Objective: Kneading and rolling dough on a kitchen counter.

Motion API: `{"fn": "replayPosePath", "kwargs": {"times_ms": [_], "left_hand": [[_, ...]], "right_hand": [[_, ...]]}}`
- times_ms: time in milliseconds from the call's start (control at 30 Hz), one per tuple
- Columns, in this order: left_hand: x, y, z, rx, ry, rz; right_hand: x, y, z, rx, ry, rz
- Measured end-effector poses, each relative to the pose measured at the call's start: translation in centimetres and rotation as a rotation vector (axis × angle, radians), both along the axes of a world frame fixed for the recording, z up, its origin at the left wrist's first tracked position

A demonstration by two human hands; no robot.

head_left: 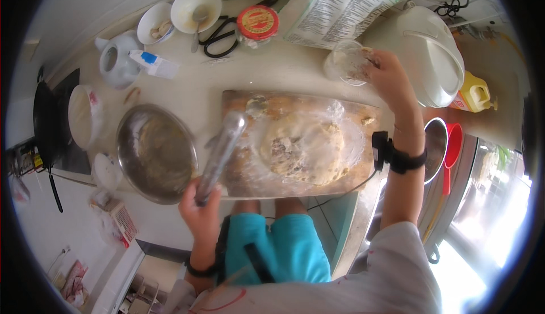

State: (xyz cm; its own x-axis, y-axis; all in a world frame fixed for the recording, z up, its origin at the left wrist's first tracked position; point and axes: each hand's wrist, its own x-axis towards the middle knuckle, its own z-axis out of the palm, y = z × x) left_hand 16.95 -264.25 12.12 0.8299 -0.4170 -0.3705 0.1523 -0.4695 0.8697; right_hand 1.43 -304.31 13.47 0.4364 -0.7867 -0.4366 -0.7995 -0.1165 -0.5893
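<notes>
My left hand (200, 207) is closed around the lower end of a metal rolling pin (221, 158). The pin slants up over the left edge of a wooden board (238, 182). Flattened, floured dough (306, 143) lies on the board, with a darker, lumpy patch at its left. Beyond the board's far right corner, my right hand (385, 73) has its fingers at the rim of a clear bowl (347, 65). Pale residue coats the inside of that bowl. Whether the fingers grip the rim or something inside is unclear.
A steel basin (157, 154) stands left of the board. Farther back are two white bowls (155, 24), black-handled scissors (219, 37), a red-lidded jar (256, 24) and a printed sack (345, 9). A white appliance (415, 54) stands at right, a black wok (44, 122) far left.
</notes>
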Motion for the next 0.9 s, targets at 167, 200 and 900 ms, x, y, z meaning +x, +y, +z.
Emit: {"fn": "replayPosePath", "kwargs": {"times_ms": [167, 200, 900], "left_hand": [[-0.2, -0.7, 0.1, 0.006, 0.028, -0.022], [-0.3, -1.0, 0.1, 0.012, 0.021, -0.050], [-2.7, -2.8, -0.3, 0.002, 0.049, -0.206]], "right_hand": [[-4.3, 5.1, 3.1, 0.569, -0.935, -0.312], [-5.1, 6.3, 3.9, 0.686, -1.043, -0.238], [-2.6, 21.1, -5.5, -0.393, -0.250, 0.313]]}}
